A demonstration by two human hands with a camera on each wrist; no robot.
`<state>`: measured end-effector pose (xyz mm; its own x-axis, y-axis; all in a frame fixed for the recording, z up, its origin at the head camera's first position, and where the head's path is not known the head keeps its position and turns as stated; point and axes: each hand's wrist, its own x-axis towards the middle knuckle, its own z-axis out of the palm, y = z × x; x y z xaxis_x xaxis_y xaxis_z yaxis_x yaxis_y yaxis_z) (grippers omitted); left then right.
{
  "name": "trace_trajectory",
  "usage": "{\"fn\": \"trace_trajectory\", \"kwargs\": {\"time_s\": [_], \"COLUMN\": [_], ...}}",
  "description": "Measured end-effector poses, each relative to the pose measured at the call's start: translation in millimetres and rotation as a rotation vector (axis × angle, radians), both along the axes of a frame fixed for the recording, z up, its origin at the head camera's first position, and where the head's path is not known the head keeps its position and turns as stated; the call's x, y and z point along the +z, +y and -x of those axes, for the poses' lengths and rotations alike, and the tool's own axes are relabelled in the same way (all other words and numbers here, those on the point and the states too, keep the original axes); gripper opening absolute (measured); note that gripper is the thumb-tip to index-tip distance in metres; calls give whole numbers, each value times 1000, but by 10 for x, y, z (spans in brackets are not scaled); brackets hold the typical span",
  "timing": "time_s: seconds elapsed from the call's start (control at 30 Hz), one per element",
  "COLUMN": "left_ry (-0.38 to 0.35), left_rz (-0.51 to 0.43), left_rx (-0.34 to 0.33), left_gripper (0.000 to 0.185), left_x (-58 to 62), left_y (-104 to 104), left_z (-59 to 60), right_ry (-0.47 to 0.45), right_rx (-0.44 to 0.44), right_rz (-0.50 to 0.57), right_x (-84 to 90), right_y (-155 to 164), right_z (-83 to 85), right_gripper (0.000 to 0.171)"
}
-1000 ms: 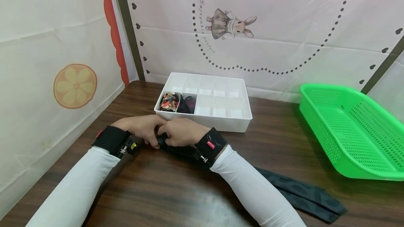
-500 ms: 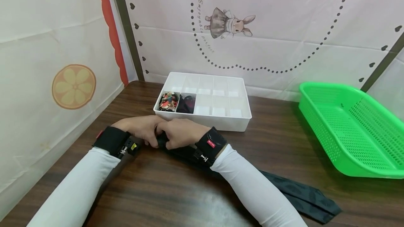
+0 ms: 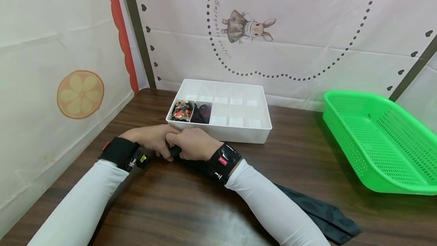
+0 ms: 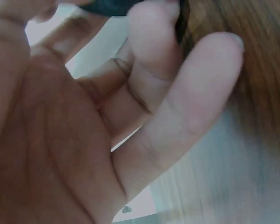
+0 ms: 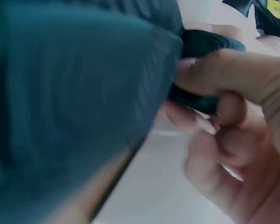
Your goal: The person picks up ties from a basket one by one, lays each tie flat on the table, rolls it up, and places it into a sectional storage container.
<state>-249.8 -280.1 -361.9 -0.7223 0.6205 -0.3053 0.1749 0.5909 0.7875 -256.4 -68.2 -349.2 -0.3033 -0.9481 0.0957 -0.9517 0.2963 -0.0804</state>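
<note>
A dark green-black necktie [image 3: 324,212] lies diagonally over the table, partly hidden under the right forearm. Its far end is bunched into a small roll [image 3: 175,151] between the two hands. On that roll the left hand [image 3: 151,138] has its curled fingertips; the left wrist view shows only a dark edge [image 4: 109,6] of the tie at the top. Close against it, the right hand [image 3: 194,144] pinches the roll with thumb and fingers. In the right wrist view the tie's flat length [image 5: 84,88] runs large and blurred up to the thumb.
Just beyond the hands stands a white divided box [image 3: 239,134]. Its front left compartments hold a colourful patterned cloth roll [image 3: 182,111] and a dark cloth roll [image 3: 200,114]. A green perforated basket [image 3: 355,162] sits at the right. Printed cloth walls [image 3: 300,41] enclose the table's back and left.
The necktie's near right end has slid left toward the hands. My right hand has shifted slightly at the roll; the left hand stays nearly in place.
</note>
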Motion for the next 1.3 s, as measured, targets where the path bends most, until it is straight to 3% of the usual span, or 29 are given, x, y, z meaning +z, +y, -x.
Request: {"fn": "trace_trajectory", "kwargs": {"time_s": [0.03,0.2,0.27,0.3,0.47,0.57,0.87,1.0,1.17,1.3], "left_ry": [0,13,28,33,2,-13,24,17,18,27], "left_rz": [-22,3,64,73,69,55,38,41,4,22], "left_rx": [-13,-6,30,37,41,28,-37,-25,-80,-26], "left_gripper": [41,43,44,43,49,49,48,50,53,51], "left_x": [-80,-69,94,115,149,140,119,135,64,63], "left_y": [-50,-17,82,90,70,53,37,36,-26,12], "left_z": [60,42,-64,-72,-63,-62,-46,-31,0,-41], "right_ry": [-34,-179,-149,-116,58,101,-95,3,143,184], "right_rx": [1,36,36,28,-16,-3,-14,-15,-34,-36], "right_rz": [-5,-62,-59,-46,-6,-8,-75,-51,-17,17], "right_x": [7,54,65,66,34,10,48,23,-33,-44], "right_y": [4,26,33,35,15,-3,18,2,-9,-6], "right_z": [11,48,46,41,-11,-41,15,6,-46,-63], "right_gripper": [31,30,29,29,29,30,33,29,30,30]}}
